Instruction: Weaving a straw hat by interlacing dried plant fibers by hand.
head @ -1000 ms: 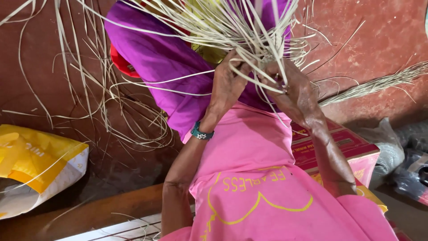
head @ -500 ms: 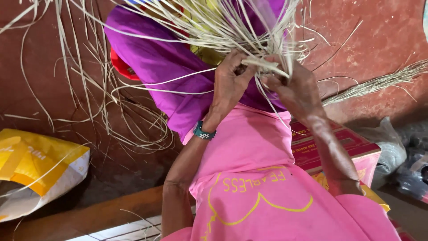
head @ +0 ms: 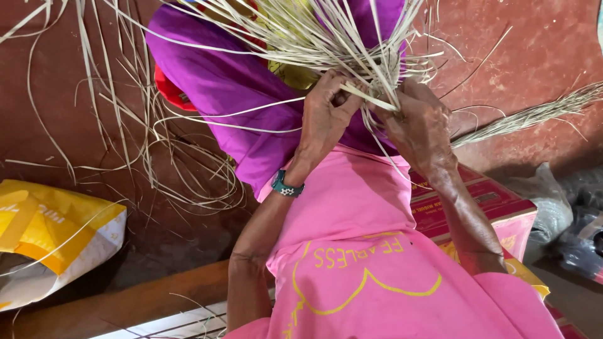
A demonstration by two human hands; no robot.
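Item: bundle of pale, flat dried straw strips [head: 326, 37], held up at twelve o'clock over the person's lap, loose ends fanning out to ten and two o'clock.

Left hand [head: 323, 119]: fingers closed, pinching a few strips at the lower edge of the bundle. A teal beaded wristband [head: 287, 186] sits on the wrist.

Right hand [head: 418, 129]: just beside the left, fingers curled shut around strips that run down from the bundle; the fingertips are hidden among the straw.

Beneath the hands: bright purple cloth [head: 232, 88] draped over the knees, a red edge showing at nine o'clock of it; a pink shirt with yellow line drawing [head: 352, 263] covers the torso at six o'clock.

Surroundings: red-brown floor [head: 540, 50] with loose curling straw strands [head: 157, 157] at nine o'clock; a separate sheaf of thin straw [head: 534, 113] lying at three o'clock; yellow and white plastic sack [head: 50, 238] at eight o'clock; red and pink cardboard box [head: 496, 213] at four o'clock, beside grey crumpled bags [head: 565, 213].
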